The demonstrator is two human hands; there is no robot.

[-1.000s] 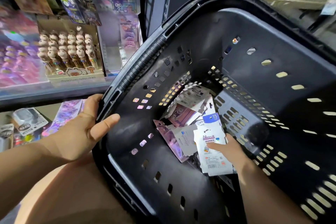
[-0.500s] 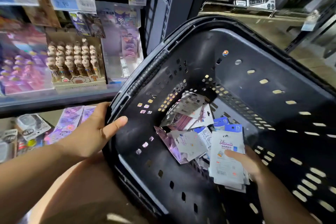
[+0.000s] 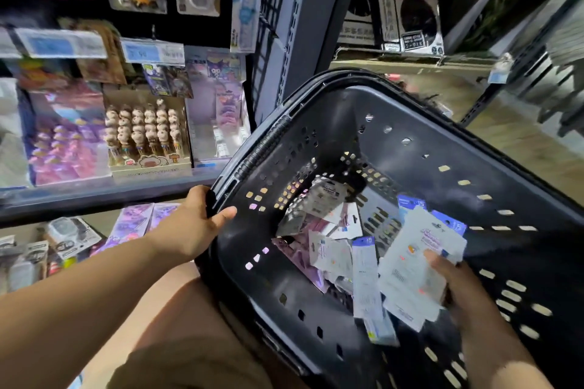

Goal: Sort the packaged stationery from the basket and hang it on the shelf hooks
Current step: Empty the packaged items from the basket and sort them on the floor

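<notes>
White card-backed stationery packs [image 3: 410, 262] look light, bendy, slippery; right hand [image 3: 461, 290] fingers [image 3: 437, 257] clamp them mid-card, left hand [image 3: 189, 227] grips black plastic basket [image 3: 426, 117]

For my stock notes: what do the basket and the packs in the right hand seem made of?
Basket: likely moulded dark plastic, semi-matt; slotted walls, soft sheen. Packs held by the right hand: probably white printed card, perhaps film-covered; too blurred to confirm.

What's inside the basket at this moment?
Loose packs lie heaped on the floor of the basket; the right hand grips a white stack inside it. Whatever lies beneath the heap is covered.
</notes>
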